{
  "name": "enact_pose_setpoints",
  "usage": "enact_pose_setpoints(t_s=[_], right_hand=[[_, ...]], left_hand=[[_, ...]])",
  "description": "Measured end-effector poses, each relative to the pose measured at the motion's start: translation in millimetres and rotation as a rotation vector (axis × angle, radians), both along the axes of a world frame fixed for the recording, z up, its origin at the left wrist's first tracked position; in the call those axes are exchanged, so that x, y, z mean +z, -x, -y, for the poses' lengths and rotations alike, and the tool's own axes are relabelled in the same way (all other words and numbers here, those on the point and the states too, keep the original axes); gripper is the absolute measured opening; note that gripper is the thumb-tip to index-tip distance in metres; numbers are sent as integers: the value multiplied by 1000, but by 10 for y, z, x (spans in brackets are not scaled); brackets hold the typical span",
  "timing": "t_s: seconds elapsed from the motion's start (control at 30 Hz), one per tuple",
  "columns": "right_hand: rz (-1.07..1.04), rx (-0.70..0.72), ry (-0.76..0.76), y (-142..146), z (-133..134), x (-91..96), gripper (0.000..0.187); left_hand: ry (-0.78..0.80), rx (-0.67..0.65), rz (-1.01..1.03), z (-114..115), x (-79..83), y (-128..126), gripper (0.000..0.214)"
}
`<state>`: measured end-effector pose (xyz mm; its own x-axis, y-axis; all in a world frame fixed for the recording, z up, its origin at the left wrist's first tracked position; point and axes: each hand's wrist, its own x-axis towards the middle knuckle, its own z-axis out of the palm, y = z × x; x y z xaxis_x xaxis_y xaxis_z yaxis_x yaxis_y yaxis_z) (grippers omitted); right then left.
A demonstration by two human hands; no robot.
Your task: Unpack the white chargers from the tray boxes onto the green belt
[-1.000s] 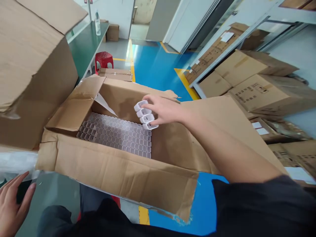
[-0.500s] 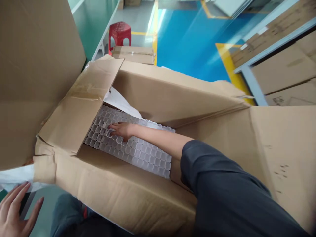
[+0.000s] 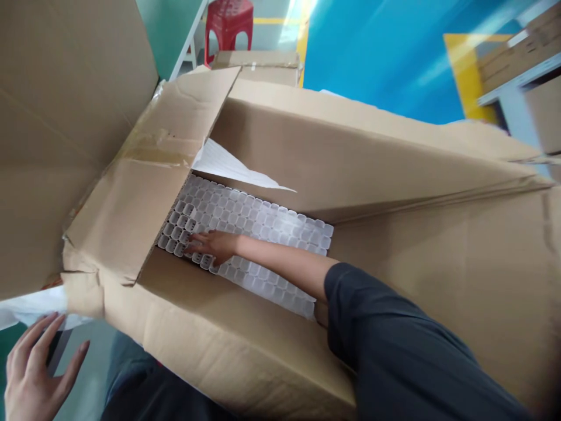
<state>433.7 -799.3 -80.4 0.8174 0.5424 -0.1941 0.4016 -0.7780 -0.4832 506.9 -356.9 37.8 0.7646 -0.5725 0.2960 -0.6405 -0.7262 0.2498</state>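
My right hand (image 3: 215, 245) reaches into a large open cardboard box (image 3: 245, 345). Its fingers are stretched out and spread over the near-left part of a layer of small translucent plastic containers (image 3: 272, 234), touching their tops. The containers stand in tight rows on the box's bottom. Left of the hand, several containers show dark slots or marks. My left hand (image 3: 39, 368) is outside the box at the lower left, its fingers apart and holding nothing. Its fingertips are close to a white sheet (image 3: 35, 309); whether they touch it I cannot tell.
A folded-in flap (image 3: 153, 158) covers the box's left end, and a white paper sheet (image 3: 236, 166) sticks out from under it. A tall cardboard panel (image 3: 70, 117) rises at left. Beyond stand a red stool (image 3: 230, 26), a closed carton (image 3: 258, 64) and shelved cartons at right.
My right hand has shifted towards the near side of the container layer, fingers still spread. The view has tilted down and closer to the box. My left hand remains open at the lower left.
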Motion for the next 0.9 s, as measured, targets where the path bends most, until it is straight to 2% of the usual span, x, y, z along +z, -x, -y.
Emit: enact_pose_setpoints(t_s=[0.1,0.17,0.3,0.43,0.5,0.7,0.9], right_hand=[[-264,-205,-33,32,120,43,76],[-369,-278,-4,64,84,41,70],[-387,-321,50,60,-169,8,68],[-359,-449,97,-68,-314,6,34],[-361,-513,87,-134,-329,-3,26],[-372,-637,-89,-208,-332,-138,29],[-394,-672,-345,-125,-223,-357,29]], left_hand=[[-25,-5,35,142,92,92,69],[-47,-27,49,182,118,114,69],[-60,-29,73,201,117,119,67],[-53,-31,81,215,117,133,64],[-49,-20,74,218,121,144,63],[-62,18,45,227,136,156,64],[-69,45,6,205,135,170,63]])
